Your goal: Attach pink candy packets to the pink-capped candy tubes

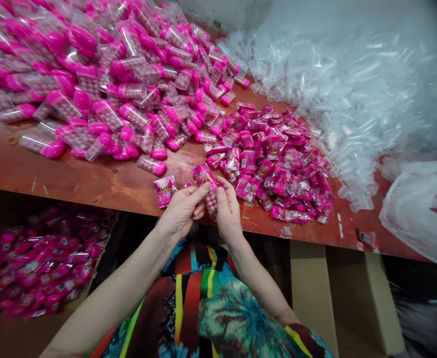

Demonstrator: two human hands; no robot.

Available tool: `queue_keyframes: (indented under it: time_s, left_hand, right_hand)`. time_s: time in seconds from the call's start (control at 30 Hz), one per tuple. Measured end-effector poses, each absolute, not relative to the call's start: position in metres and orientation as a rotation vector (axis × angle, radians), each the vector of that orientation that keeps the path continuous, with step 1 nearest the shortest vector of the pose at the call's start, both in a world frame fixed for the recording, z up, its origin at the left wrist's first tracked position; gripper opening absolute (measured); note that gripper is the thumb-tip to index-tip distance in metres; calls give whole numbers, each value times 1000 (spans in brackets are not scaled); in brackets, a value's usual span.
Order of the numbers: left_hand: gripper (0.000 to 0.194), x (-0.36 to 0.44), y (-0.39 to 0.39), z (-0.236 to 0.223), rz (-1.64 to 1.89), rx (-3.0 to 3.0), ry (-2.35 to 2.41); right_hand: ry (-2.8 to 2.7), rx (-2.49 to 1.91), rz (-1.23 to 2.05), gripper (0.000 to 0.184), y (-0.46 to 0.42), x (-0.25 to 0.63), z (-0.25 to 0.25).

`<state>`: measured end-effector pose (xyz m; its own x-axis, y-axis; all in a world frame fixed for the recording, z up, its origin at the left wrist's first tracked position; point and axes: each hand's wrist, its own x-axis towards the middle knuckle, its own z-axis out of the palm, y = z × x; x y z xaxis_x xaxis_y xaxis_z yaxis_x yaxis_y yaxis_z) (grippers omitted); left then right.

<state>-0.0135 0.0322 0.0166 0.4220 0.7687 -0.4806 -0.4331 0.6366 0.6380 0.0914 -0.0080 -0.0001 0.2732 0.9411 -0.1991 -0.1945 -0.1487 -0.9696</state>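
Note:
Near the front edge of the table, both my hands hold a pink printed candy packet (202,174). Small pink balls show at its lower end, between my fingers. My left hand (184,208) pinches the packet from the left, thumb on its face. From the right, my right hand (226,209) grips the same packet with thumb and fingers. Just left of my left hand lies a single pink packet (165,191). A heap of similar shiny pink packets (271,164) spreads to the right of my right hand.
Clear tubes with pink caps and pink balls (129,89) are piled at the back left. Empty clear tubes (315,94) fill the back right. A white plastic bag (423,204) sits at the right edge. Below are a box of pink packs (47,263) and an open cardboard box (311,288).

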Motion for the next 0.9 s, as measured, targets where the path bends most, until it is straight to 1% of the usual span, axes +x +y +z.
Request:
queue_keyframes:
  time_s: [0.1, 0.17, 0.27, 0.43, 0.57, 0.7, 0.9]
  left_hand:
    - [39, -16, 34, 17, 812, 477, 854]
    - [40, -18, 37, 16, 832, 478, 856]
    - [38, -20, 38, 15, 829, 472, 864]
    - [36, -18, 31, 16, 746, 526, 871]
    - [36, -18, 26, 12, 711, 612, 875]
    - [36, -19, 25, 7, 692, 686, 921]
    - [34, -16, 26, 11, 716, 751, 990]
  right_hand:
    - [-648, -1161, 1463, 42, -8, 95, -3]
    - [-713, -1098, 1531, 45, -12, 100, -6]
    - [-827, -1098, 1474, 46, -17, 104, -11]
    - [-836, -1103, 1391, 39, -12, 101, -11]
    - [-799, -1078, 1456, 41, -9, 101, -20]
    - [-729, -1071, 1539, 36, -11, 104, -35]
    - [-680, -1047, 1504, 31, -9, 106, -34]
